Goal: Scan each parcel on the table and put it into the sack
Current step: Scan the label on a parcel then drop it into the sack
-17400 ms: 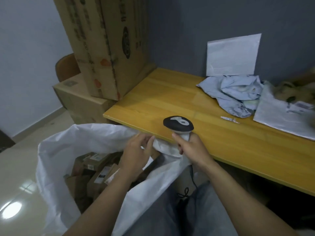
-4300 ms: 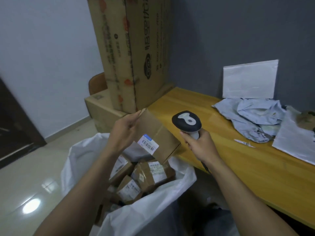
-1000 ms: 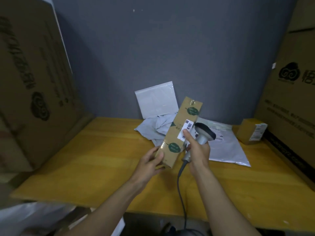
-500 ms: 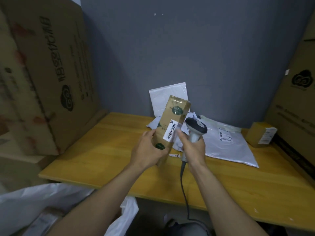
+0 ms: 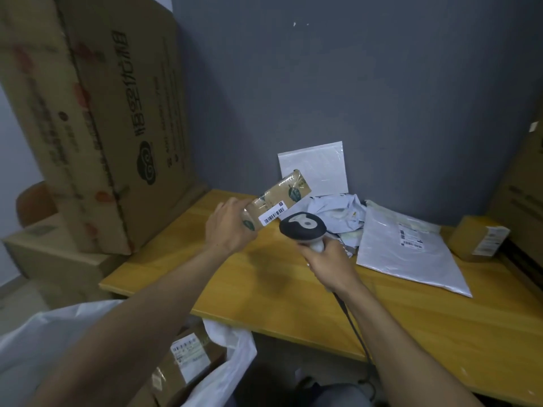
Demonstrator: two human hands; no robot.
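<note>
Gripping the parcel [image 5: 279, 199] by its near end in my left hand [image 5: 230, 227], label facing the scanner [image 5: 304, 227] clasped in my right hand [image 5: 329, 264].

table [image 5: 293, 289]: smooth wood | parcel [image 5: 279, 198]: cardboard, glossy tape | mailer [image 5: 411, 259]: plastic | sack [image 5: 58, 333]: white plastic
</note>
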